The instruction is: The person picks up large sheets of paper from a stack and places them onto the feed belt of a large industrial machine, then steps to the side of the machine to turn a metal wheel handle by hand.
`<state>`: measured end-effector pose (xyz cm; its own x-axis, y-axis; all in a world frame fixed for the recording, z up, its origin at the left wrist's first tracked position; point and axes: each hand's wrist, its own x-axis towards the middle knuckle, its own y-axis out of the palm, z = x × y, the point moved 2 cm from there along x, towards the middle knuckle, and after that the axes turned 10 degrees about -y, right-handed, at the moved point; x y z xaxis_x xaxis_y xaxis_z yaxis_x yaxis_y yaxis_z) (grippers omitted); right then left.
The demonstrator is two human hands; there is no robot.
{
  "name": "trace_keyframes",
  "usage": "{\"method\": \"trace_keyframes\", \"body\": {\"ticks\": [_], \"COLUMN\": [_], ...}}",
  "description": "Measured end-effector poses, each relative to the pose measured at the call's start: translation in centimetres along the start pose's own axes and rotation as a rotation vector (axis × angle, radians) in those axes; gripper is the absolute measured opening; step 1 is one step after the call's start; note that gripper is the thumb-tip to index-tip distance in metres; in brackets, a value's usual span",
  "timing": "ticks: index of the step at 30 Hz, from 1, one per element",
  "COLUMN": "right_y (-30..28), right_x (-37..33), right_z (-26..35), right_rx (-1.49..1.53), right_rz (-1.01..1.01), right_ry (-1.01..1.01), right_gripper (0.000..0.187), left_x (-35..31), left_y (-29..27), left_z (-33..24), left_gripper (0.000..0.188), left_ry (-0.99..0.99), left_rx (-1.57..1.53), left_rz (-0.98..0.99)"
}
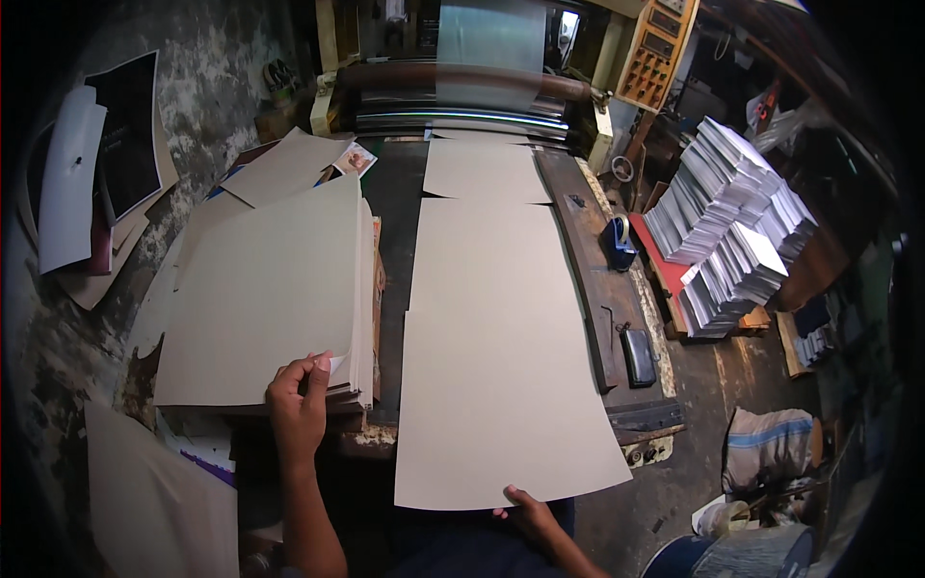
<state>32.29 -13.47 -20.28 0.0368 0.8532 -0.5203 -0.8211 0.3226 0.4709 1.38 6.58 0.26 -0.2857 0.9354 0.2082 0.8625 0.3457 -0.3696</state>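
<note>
Beige sheet [506,405] lies nearly flat; left of it, a beige stack [255,289], one corner curled.

Stack [255,289] left of sheets [501,385]

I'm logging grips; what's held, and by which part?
Left hand: the topmost stacked sheet, by its near right corner. Right hand: the nearest central sheet, by its near edge.

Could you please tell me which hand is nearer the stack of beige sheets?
Left: the left hand touches the near right corner of the stack; the right hand is to its right, holding another sheet.
</note>
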Motion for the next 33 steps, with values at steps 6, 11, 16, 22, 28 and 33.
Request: {"method": "trace_keyframes", "body": {"ticks": [6, 11, 16, 22, 28, 33], "right_y": [1.1, 1.4, 1.2, 2.2, 2.4, 2.2], "right_x": [-1.4, 0.3, 4.8, 8.9, 11.1, 13.0], "right_z": [0.3, 1.4, 3.2, 3.9, 5.3, 4.3], "right_rx": [-0.001, 0.087, 0.171, 0.273, 0.233, 0.283], "right_rz": [0.021, 0.02, 0.05, 0.031, -0.027, -0.015], "right_ry": [-0.005, -0.018, -0.055, -0.1, -0.209, -0.229], "right_gripper": [0.035, 0.036, 0.039, 0.038, 0.037, 0.045], "left_x": [0.5, 0.6, 1.1, 1.1, 1.9, 1.4], "left_y": [-1.3, -2.2, -2.4, -3.5, -2.4, -3.5], "left_z": [0.4, -1.0, -1.2, 0.0, 0.2, 0.5], "left_gripper": [0.027, 0.029, 0.029, 0.024, 0.027, 0.033], "left_ry": [-0.092, -0.085, -0.161, -0.143, -0.083, -0.107], "left_rx": [-0.023, -0.023, -0.091, -0.084, -0.088, -0.12], "left_rz": [0.143, 0.32, 0.395, 0.37, 0.435, 0.4]}}
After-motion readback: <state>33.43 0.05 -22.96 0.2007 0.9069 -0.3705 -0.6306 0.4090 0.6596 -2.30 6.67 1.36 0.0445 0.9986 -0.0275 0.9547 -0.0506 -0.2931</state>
